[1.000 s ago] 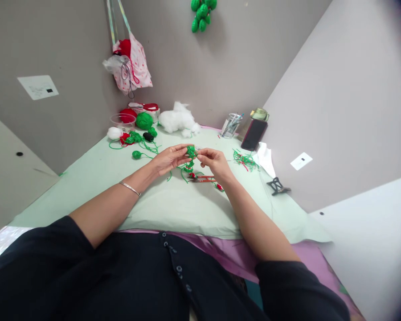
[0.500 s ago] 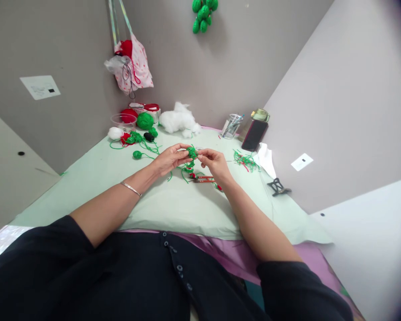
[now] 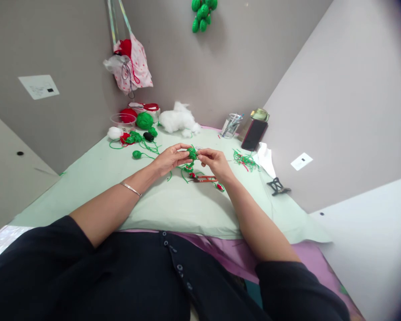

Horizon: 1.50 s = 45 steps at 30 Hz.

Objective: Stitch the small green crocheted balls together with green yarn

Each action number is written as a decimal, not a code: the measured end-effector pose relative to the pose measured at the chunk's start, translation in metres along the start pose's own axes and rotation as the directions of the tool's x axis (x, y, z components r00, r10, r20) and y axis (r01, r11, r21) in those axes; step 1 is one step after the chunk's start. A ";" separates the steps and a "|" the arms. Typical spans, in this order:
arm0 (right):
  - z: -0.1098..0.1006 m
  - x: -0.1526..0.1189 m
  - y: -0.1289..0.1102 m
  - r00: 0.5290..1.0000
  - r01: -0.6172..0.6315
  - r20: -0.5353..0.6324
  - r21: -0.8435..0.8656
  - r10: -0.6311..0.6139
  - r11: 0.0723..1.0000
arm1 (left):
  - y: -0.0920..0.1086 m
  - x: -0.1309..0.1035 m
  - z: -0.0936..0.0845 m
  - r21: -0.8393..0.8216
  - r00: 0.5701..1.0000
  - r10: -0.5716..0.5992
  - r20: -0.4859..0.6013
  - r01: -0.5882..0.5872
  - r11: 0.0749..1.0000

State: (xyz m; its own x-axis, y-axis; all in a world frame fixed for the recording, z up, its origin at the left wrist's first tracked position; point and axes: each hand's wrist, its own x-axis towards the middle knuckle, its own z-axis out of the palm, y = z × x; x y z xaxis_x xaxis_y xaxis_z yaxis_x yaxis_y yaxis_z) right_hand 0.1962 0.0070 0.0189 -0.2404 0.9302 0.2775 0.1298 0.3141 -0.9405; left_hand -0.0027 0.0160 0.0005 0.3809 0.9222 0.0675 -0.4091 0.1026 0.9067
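Between the fingertips of my left hand (image 3: 171, 159) is a small green crocheted piece (image 3: 192, 154), its far details too fine to read. My right hand (image 3: 215, 161) pinches at the right side of that piece, thumb and forefinger together; any needle or thread end there is too small to make out. Just below, on the cloth, lie thread snips (image 3: 206, 179) with orange handles. Green and red crocheted bits (image 3: 188, 169) with loose yarn tails lie beside the snips, and a small red and green bit (image 3: 219, 187) rests under my right wrist.
Behind my left hand are a green yarn ball (image 3: 145, 120), a black thread spool (image 3: 149, 137) and white stuffing (image 3: 178, 119). To the right stand a clear cup (image 3: 231, 126) and a phone (image 3: 254, 134), near yarn scraps (image 3: 245, 160) and a black hair clip (image 3: 279, 186).
My right hand has shifted very slightly at the green piece, and more of the snips and the red and green bit shows beneath it. My left hand stays in place.
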 end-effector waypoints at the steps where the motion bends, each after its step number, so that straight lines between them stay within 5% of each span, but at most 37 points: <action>1: -0.001 0.000 0.000 1.000 -0.012 0.015 0.003 0.012 1.000 | 0.000 0.000 0.000 0.004 1.000 -0.001 0.001 0.001 1.000; 9: -0.012 0.000 0.000 0.995 -0.040 0.086 -0.014 0.041 0.999 | 0.002 0.000 0.001 -0.010 1.000 -0.008 0.000 0.008 1.000; 22: -0.003 0.000 0.004 0.995 -0.082 0.069 0.087 0.076 0.993 | -0.001 -0.001 0.003 -0.043 0.999 -0.042 -0.019 0.041 0.998; 45: -0.006 -0.002 -0.005 0.999 -0.040 0.021 -0.002 0.040 0.999 | -0.001 -0.001 0.004 0.043 1.000 -0.020 -0.019 0.021 0.999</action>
State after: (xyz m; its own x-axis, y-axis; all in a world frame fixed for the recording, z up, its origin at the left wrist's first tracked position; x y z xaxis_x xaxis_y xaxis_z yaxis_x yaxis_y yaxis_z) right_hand 0.2021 0.0053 0.0241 -0.2554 0.9378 0.2351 0.1411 0.2768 -0.9505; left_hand 0.0005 0.0133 0.0012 0.3735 0.9267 0.0415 -0.3650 0.1057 0.9250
